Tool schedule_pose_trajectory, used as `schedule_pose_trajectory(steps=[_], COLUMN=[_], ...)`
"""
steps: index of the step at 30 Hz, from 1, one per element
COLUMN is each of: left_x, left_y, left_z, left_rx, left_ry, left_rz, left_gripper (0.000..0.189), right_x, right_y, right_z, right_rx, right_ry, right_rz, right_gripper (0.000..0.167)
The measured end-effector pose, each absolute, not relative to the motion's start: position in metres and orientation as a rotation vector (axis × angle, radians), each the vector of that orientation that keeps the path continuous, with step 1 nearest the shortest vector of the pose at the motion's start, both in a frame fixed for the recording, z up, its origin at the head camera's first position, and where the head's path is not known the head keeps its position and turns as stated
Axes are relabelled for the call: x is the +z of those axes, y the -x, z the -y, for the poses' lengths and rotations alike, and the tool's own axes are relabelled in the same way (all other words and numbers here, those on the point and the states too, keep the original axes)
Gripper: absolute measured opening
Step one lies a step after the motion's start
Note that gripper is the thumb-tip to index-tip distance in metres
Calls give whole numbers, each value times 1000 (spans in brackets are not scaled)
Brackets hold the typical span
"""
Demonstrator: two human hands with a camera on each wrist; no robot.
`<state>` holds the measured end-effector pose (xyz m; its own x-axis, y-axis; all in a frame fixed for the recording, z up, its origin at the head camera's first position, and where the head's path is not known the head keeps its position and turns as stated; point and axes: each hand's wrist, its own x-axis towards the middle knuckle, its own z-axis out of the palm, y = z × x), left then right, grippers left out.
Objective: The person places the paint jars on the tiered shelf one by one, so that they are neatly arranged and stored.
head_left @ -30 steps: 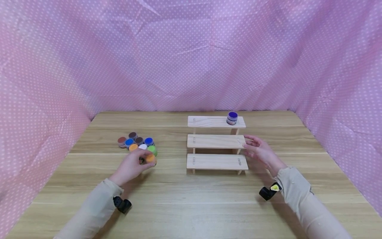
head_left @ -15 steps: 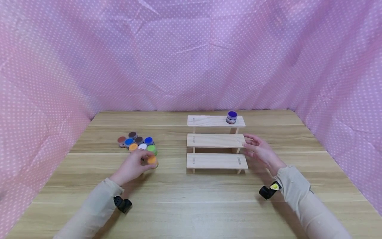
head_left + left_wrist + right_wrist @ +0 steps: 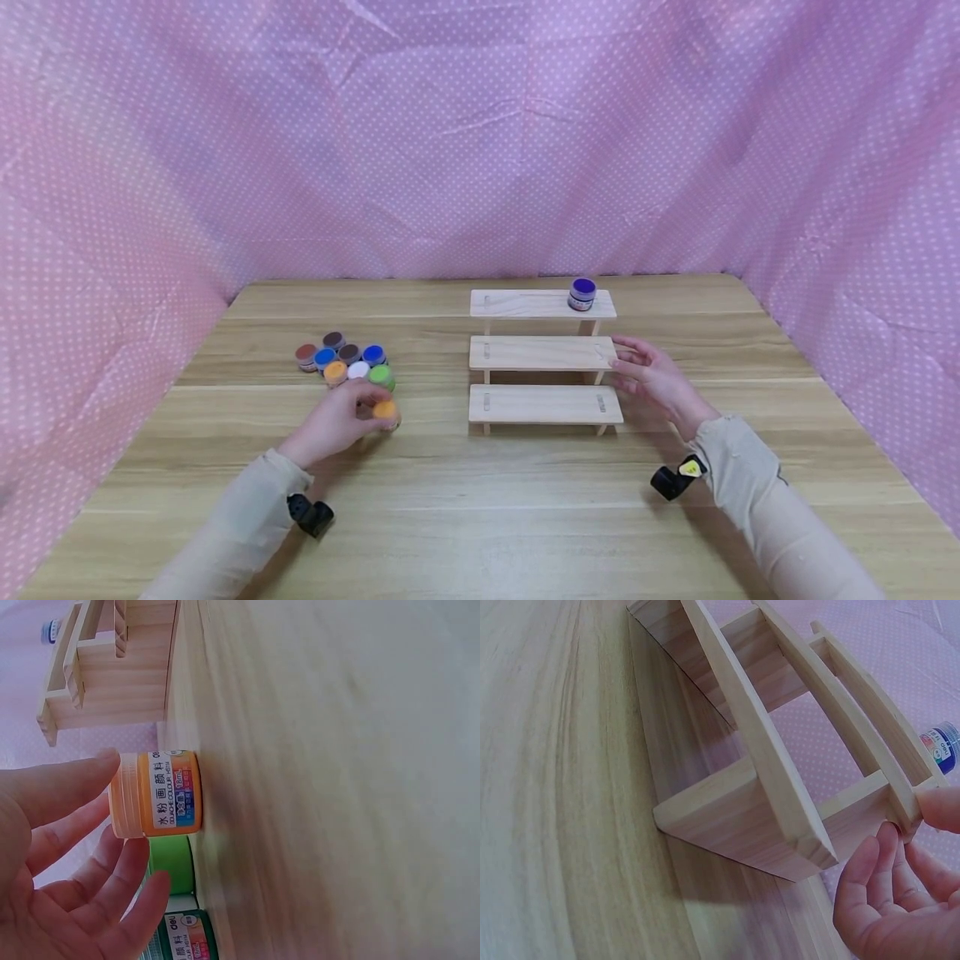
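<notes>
Leftward of a three-tier wooden stand (image 3: 543,353), an upright orange paint jar (image 3: 386,411) is pinched between thumb and fingers of the left hand (image 3: 336,421), roughly along the long axis of the lowest shelf (image 3: 545,404), as the right hand (image 3: 662,387) grips the far end of the middle shelf (image 3: 525,354).

Clustered jars (image 3: 349,355) stand left of the stepped rack (image 3: 540,354).
</notes>
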<state>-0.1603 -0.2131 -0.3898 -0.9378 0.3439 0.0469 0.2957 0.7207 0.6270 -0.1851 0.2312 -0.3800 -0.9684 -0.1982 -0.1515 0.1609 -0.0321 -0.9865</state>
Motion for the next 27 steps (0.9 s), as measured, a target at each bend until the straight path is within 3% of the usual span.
schedule_pose_trajectory(steps=[27], left_x=[-394], left_y=[164], left_z=[217], left_rx=[1155], left_ry=[-440], left_rz=[-2655], left_gripper=[32], right_x=[-379], right_y=[186], right_z=[-232], right_rx=[-2068], right_ry=[20], right_rz=[-2009], right_gripper=[64])
